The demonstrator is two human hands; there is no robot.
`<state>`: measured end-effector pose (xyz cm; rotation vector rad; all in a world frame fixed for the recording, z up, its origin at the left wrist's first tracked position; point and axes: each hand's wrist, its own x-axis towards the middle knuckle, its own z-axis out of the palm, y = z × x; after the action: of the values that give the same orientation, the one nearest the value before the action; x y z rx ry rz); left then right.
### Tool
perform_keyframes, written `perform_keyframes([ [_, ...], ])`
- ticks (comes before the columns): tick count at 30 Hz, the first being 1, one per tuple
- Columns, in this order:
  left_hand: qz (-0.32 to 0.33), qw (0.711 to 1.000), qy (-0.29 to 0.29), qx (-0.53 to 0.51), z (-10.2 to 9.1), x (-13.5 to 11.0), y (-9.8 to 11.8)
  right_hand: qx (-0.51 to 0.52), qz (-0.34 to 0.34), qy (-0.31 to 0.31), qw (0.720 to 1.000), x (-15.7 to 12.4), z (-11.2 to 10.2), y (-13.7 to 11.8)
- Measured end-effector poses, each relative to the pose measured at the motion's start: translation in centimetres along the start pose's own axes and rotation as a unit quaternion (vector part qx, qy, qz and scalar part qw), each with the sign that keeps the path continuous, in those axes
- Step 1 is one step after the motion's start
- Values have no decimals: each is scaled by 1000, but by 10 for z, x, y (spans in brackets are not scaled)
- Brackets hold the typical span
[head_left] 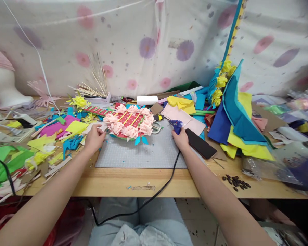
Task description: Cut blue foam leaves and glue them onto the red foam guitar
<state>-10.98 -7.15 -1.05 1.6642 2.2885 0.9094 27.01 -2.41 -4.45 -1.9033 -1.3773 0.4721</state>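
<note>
A red craft piece point(128, 124) with yellow strips, pink paper flowers and blue leaves lies at the back of a grey cutting mat point(143, 153). My left hand point(93, 138) rests at the piece's left edge, its fingers pinched on a pale scrap there. My right hand point(181, 138) is closed round a blue glue gun point(176, 125), whose nozzle points left toward the craft piece. The gun's black cable point(166, 182) runs off the table front down to my lap.
A black phone point(200, 143) lies right of my right hand. Scissors point(156, 127) sit behind the mat. Coloured paper scraps point(43, 147) cover the left side; blue and yellow sheets point(236, 119) pile up on the right. Bamboo sticks point(96, 87) and dark seeds point(236, 182) are nearby.
</note>
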Motion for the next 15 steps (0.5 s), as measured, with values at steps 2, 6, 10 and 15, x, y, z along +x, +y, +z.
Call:
perform_keyframes([
  [2,-13,999,-50,-2,-1,-3,5,0,-2,2,1000,0,1,1],
  [6,-28,997,-76,16,-1,-2,14,-7,-2,0,1000,0,0,0],
  [10,-70,993,-94,34,5,4,20,-6,-3,-2,1000,0,0,0],
  [15,-118,988,-97,11,11,13,20,-6,-2,-8,1000,-1,-1,-1],
])
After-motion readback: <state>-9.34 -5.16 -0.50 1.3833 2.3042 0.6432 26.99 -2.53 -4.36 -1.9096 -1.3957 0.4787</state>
